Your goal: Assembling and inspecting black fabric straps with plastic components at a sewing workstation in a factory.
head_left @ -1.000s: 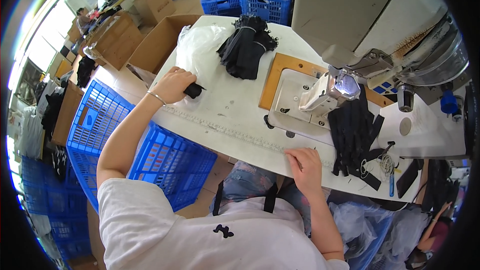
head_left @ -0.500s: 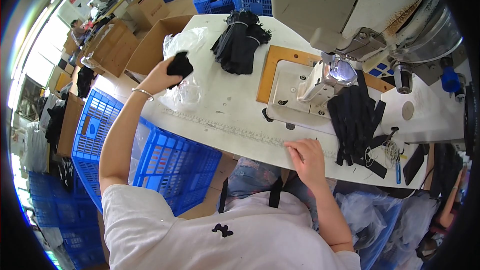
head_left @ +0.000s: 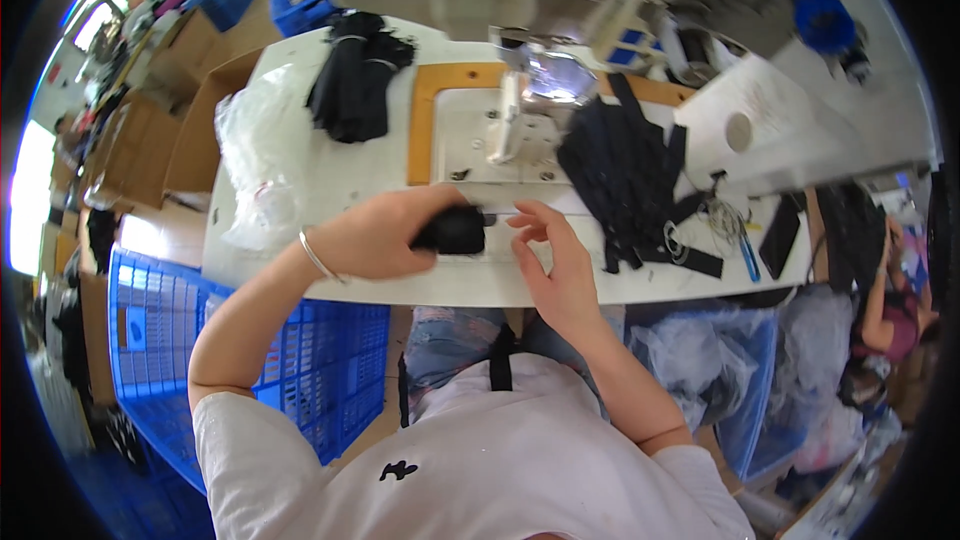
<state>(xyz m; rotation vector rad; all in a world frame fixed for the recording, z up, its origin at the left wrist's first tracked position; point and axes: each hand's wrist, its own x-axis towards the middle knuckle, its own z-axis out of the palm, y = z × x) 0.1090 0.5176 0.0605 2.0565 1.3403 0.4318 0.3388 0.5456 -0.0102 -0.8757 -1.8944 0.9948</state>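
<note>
My left hand [head_left: 372, 237], with a bangle at the wrist, grips a small bundle of black fabric [head_left: 455, 231] above the front of the white table [head_left: 385, 292]. Just right of that bundle is my right hand [head_left: 560, 275], empty, its fingers apart and curved toward the fabric. Beyond both hands stands a sewing machine [head_left: 510, 125] with an orange-yellow frame around its plate. A heap of black fabric strips [head_left: 618, 165] lies right of the machine. A tied bundle of black strips [head_left: 350, 90] rests at the far left of the table.
Clear plastic bags [head_left: 258, 155] lie on the table's left end. A blue crate [head_left: 335, 365] stands below it, cardboard boxes [head_left: 140, 155] farther left. Cord [head_left: 715, 225], a blue-handled tool [head_left: 749, 258] and a dark flat object [head_left: 782, 236] lie at right. Another person [head_left: 890, 320] is at far right.
My left hand has come from the table's left side to the middle, carrying the black fabric. My right hand has lifted and spread its fingers beside it. The view has shifted right.
</note>
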